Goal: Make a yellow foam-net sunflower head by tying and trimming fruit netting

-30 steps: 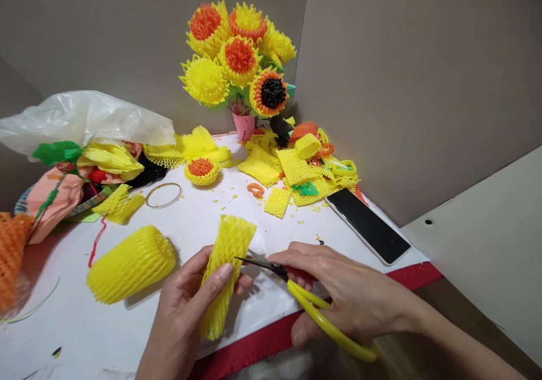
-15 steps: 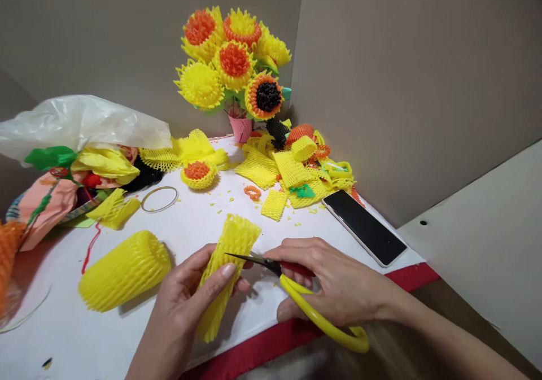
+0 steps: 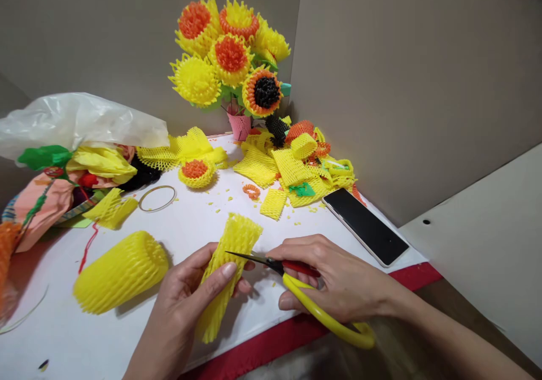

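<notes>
My left hand (image 3: 182,304) is closed around a flattened yellow foam net sleeve (image 3: 228,267), thumb across its front, holding it tilted above the white table (image 3: 190,222). My right hand (image 3: 339,281) grips yellow-handled scissors (image 3: 305,298). Their dark blades (image 3: 249,258) point left and cross the sleeve's right edge at about mid-height. A second, round yellow foam net (image 3: 121,270) lies on the table to the left of my left hand.
A black phone (image 3: 366,226) lies at the right, near the table's red front edge (image 3: 296,329). Foam-net flowers in a pink pot (image 3: 239,123) stand at the back, with yellow and orange net scraps (image 3: 292,168) beside them. A plastic bag (image 3: 80,123) of materials and a wire ring (image 3: 156,197) lie left.
The scissor blades have pushed a little further left into the sleeve's edge and my right hand has shifted on the handles. My left hand keeps its hold.
</notes>
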{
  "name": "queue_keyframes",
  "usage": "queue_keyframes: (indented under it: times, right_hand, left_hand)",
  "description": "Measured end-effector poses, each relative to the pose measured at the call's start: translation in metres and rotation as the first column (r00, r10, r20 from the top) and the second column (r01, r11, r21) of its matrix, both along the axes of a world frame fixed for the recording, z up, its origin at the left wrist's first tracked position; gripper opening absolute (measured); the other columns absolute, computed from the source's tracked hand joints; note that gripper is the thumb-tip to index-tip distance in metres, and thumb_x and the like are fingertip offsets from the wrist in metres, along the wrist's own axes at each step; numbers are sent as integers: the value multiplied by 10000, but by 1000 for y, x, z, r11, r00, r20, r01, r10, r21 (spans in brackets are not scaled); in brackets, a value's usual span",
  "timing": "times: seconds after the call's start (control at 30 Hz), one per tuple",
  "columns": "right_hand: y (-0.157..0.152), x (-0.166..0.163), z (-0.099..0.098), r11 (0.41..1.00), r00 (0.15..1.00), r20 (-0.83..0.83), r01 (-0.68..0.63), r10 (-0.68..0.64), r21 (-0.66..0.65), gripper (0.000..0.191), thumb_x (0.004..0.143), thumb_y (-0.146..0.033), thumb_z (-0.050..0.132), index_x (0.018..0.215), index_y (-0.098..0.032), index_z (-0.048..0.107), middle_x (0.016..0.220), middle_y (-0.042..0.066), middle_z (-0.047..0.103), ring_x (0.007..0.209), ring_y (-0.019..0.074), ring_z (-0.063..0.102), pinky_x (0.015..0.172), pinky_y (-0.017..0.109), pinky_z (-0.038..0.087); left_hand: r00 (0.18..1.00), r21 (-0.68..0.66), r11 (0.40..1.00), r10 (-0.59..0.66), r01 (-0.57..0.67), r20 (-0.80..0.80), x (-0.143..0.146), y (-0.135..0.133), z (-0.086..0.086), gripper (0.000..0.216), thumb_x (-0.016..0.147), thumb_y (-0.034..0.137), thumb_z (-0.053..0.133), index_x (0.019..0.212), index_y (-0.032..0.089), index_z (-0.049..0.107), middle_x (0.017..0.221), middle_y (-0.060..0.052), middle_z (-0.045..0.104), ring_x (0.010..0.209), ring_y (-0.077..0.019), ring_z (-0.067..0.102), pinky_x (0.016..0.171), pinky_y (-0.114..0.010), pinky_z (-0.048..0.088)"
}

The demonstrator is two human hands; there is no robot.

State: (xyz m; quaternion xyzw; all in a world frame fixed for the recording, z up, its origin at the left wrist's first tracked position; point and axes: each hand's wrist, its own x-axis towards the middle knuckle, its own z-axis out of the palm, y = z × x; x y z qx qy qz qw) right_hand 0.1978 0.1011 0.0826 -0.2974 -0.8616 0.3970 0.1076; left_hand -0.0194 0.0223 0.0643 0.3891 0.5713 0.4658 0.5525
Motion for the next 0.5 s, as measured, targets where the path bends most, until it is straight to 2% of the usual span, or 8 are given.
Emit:
queue_keyframes:
  times: [0.07, 0.23, 0.37, 0.5]
  right_hand:
    - [0, 0, -1, 1000, 1000, -4, 5, -5, 13, 373, 812, -351, 747, 1146, -200, 681, 1094, 62, 717, 969, 220, 635, 816, 266, 431]
    - [2, 1, -3, 999, 1000, 2, -4, 3, 36, 330, 849, -403, 703, 1098, -187, 708, 889, 39, 725, 790, 183, 616, 753, 258, 423]
    - [3, 2, -7, 997, 999, -40, -5, 8, 77, 243, 865, -346, 676, 1011, -162, 737, 800, 36, 718, 668, 143, 581, 648, 224, 401]
    - [1, 4, -14, 994, 997, -81, -8, 17, 107, 154, 890, -267, 628, 908, -156, 732, 782, 29, 716, 630, 117, 559, 611, 212, 377]
  left_hand:
    - [1000, 9, 1000, 10, -10, -1, 2, 0, 1, 233, 816, 441, 738, 939, 244, 746, 751, 0, 709, 731, -160, 616, 689, -189, 463]
    - [999, -3, 999, 34, -34, 18, 3, 1, 2, 217, 798, 430, 759, 889, 233, 743, 739, 0, 702, 724, -155, 611, 674, -179, 467]
    - [1000, -19, 1000, 7, -7, 17, -1, 2, -2, 243, 789, 451, 767, 851, 217, 741, 737, -13, 704, 722, -159, 619, 676, -188, 477]
    - [997, -58, 998, 36, -32, 64, 2, 3, -1, 287, 746, 454, 796, 867, 194, 772, 690, -39, 717, 669, -162, 641, 627, -182, 485]
